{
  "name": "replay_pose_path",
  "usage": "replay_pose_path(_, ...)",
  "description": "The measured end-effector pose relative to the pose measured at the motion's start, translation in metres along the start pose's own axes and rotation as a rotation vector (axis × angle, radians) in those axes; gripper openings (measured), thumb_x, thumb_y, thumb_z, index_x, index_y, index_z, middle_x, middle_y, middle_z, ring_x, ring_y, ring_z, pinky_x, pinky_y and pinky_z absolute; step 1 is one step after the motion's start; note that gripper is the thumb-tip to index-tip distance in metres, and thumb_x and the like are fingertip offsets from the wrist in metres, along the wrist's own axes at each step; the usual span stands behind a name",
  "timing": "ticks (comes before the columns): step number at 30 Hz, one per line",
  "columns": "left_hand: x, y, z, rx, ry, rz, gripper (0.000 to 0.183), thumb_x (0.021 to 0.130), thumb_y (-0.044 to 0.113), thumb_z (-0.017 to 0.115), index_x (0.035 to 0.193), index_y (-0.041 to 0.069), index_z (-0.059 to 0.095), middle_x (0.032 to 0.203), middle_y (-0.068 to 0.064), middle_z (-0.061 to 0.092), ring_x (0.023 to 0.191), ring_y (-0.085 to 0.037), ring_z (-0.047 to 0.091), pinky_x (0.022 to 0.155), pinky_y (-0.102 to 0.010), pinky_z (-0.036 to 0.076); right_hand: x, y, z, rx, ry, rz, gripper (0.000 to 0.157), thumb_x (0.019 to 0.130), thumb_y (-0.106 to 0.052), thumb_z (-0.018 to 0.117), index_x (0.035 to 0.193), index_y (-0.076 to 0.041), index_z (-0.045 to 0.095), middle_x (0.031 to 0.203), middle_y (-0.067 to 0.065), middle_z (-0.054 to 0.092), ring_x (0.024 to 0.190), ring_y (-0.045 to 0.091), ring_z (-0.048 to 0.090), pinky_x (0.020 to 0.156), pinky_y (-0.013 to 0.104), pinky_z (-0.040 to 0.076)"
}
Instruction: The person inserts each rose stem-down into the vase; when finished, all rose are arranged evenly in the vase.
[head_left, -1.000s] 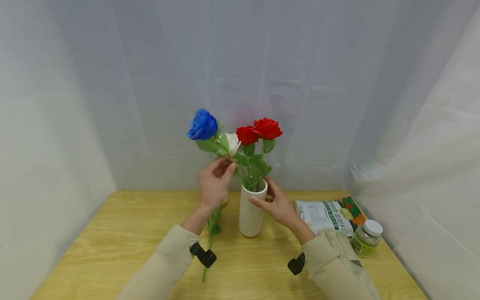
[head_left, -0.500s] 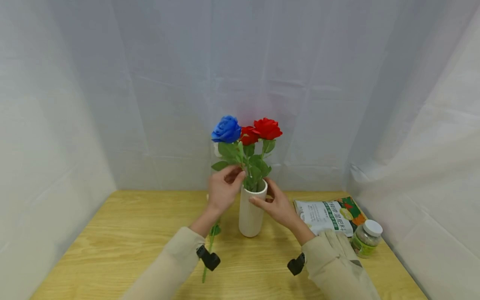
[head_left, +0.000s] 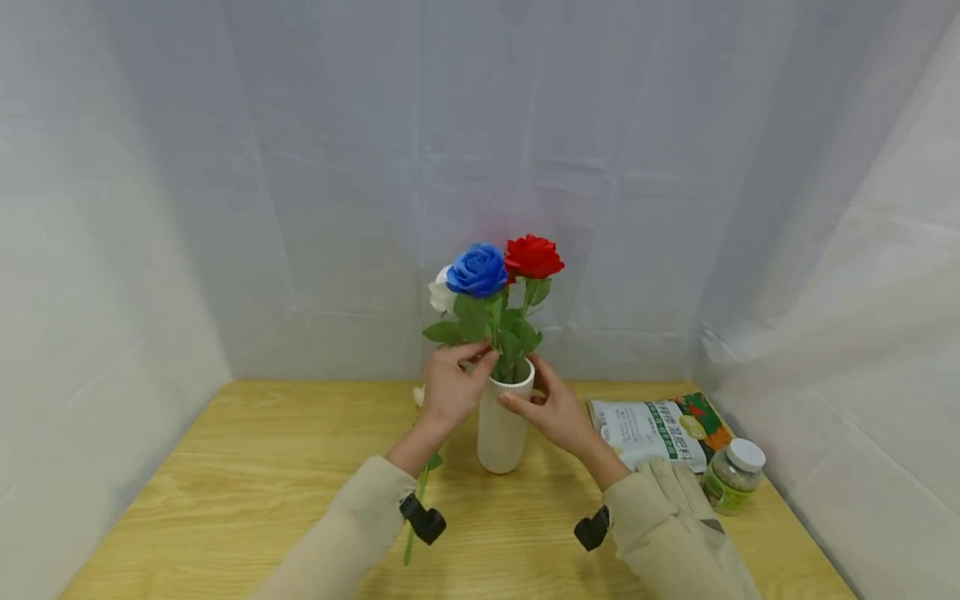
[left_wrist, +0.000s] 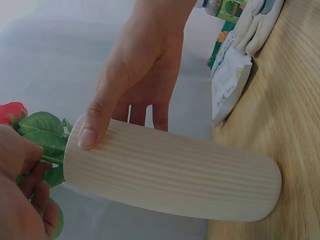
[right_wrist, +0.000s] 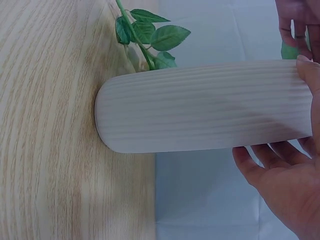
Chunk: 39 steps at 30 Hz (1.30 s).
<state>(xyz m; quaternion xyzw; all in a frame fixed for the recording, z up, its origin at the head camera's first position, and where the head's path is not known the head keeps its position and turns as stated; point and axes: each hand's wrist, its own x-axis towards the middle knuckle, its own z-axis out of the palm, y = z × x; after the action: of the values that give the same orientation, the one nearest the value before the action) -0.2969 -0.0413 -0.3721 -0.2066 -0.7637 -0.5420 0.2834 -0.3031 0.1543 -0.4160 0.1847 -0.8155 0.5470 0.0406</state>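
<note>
The blue rose (head_left: pixel 477 270) is upright over the white ribbed vase (head_left: pixel 501 433), its stem (left_wrist: pixel 52 160) running down at the vase mouth. My left hand (head_left: pixel 455 383) pinches that stem between thumb and fingers, just above the rim. The right hand (head_left: pixel 553 411) grips the vase near its top, thumb on the front and fingers round the far side. In the right wrist view the vase (right_wrist: pixel 200 107) stands on the table. A red rose (head_left: pixel 535 257) rises from the vase; another red one is mostly hidden behind the blue bloom. A white rose (head_left: pixel 442 292) shows at the left.
A leafy stem (head_left: pixel 420 500) with a cream bloom (head_left: pixel 418 395) lies on the wooden table (head_left: pixel 262 483), partly under my left forearm. To the right are a printed bag (head_left: pixel 648 429), a white-lidded jar (head_left: pixel 735 475) and pale gloves (head_left: pixel 678 487). White sheeting surrounds the table.
My left hand has moved right and slightly down with the blue rose, which now covers one red rose. The white rose has shifted left. My right hand has stayed on the vase.
</note>
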Motion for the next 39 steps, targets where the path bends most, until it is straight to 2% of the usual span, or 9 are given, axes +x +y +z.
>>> replay_pose_path(3, -0.0006, -0.0008, 0.0000, 0.001, -0.012, 0.000, 0.016, 0.093, 0.006, 0.078, 0.105, -0.004, 0.082, 0.094, -0.019, 0.080, 0.079, -0.030, 0.071, 0.056, -0.019, 0.049, 0.0003, 0.0007, 0.0002, 0.005, -0.003, -0.006, 0.086, 0.097, -0.037, 0.079, 0.166, -0.022, 0.030, 0.160, 0.011, 0.051, 0.146, 0.031, 0.051, 0.113, 0.053, 0.052)
replay_pose_path(11, -0.0019, 0.0020, 0.0002, -0.056, -0.051, -0.103, 0.019, 0.092, 0.010, 0.079, 0.106, -0.004, 0.082, 0.090, -0.019, 0.080, 0.076, -0.024, 0.069, 0.053, -0.017, 0.047, -0.0001, 0.0014, 0.0007, 0.018, 0.007, -0.008, 0.086, 0.097, -0.034, 0.079, 0.166, -0.018, 0.030, 0.158, 0.013, 0.051, 0.144, 0.031, 0.052, 0.112, 0.052, 0.053)
replay_pose_path(22, -0.0026, 0.0029, 0.0013, -0.059, -0.051, -0.134, 0.022, 0.094, 0.016, 0.080, 0.108, -0.001, 0.082, 0.089, -0.016, 0.080, 0.075, -0.019, 0.070, 0.053, -0.020, 0.049, -0.0009, -0.0001, 0.0010, 0.002, 0.008, -0.012, 0.085, 0.097, -0.037, 0.079, 0.165, -0.019, 0.032, 0.158, 0.012, 0.052, 0.145, 0.031, 0.052, 0.112, 0.052, 0.053)
replay_pose_path(27, -0.0022, 0.0020, 0.0023, -0.035, -0.047, -0.120, 0.019, 0.093, 0.013, 0.080, 0.106, -0.001, 0.082, 0.091, -0.017, 0.081, 0.076, -0.023, 0.072, 0.057, -0.021, 0.052, -0.0011, -0.0013, 0.0003, 0.006, 0.001, -0.010, 0.084, 0.097, -0.036, 0.078, 0.165, -0.021, 0.032, 0.157, 0.013, 0.053, 0.144, 0.031, 0.053, 0.113, 0.053, 0.053)
replay_pose_path(31, -0.0023, 0.0001, 0.0034, -0.035, -0.065, -0.114, 0.020, 0.090, 0.008, 0.080, 0.106, -0.004, 0.081, 0.096, -0.020, 0.081, 0.084, -0.033, 0.078, 0.067, -0.036, 0.064, -0.0016, -0.0031, 0.0007, 0.010, -0.002, -0.010, 0.086, 0.097, -0.033, 0.079, 0.166, -0.018, 0.029, 0.159, 0.015, 0.051, 0.145, 0.032, 0.052, 0.112, 0.052, 0.053)
replay_pose_path(34, -0.0027, -0.0013, 0.0027, -0.067, -0.095, -0.116, 0.021, 0.088, 0.005, 0.081, 0.105, -0.007, 0.080, 0.097, -0.022, 0.080, 0.091, -0.038, 0.078, 0.076, -0.049, 0.066, -0.0012, -0.0029, 0.0013, 0.012, -0.004, -0.025, 0.085, 0.098, -0.030, 0.078, 0.166, -0.016, 0.029, 0.159, 0.017, 0.051, 0.144, 0.034, 0.052, 0.111, 0.051, 0.054)
replay_pose_path(35, -0.0028, -0.0015, 0.0022, -0.088, -0.108, -0.132, 0.022, 0.088, 0.004, 0.081, 0.107, -0.007, 0.079, 0.098, -0.023, 0.080, 0.093, -0.038, 0.078, 0.078, -0.049, 0.066, -0.0011, -0.0024, 0.0015, 0.013, -0.004, -0.029, 0.085, 0.098, -0.029, 0.078, 0.166, -0.016, 0.029, 0.158, 0.017, 0.051, 0.144, 0.034, 0.053, 0.110, 0.050, 0.055)
replay_pose_path(39, -0.0033, -0.0038, 0.0005, -0.074, -0.131, -0.139, 0.017, 0.091, 0.009, 0.081, 0.100, -0.005, 0.080, 0.092, -0.020, 0.080, 0.085, -0.029, 0.077, 0.072, -0.037, 0.064, -0.0004, -0.0011, 0.0021, 0.017, -0.006, -0.036, 0.084, 0.099, -0.027, 0.077, 0.166, -0.018, 0.029, 0.158, 0.016, 0.052, 0.143, 0.034, 0.053, 0.110, 0.050, 0.056)
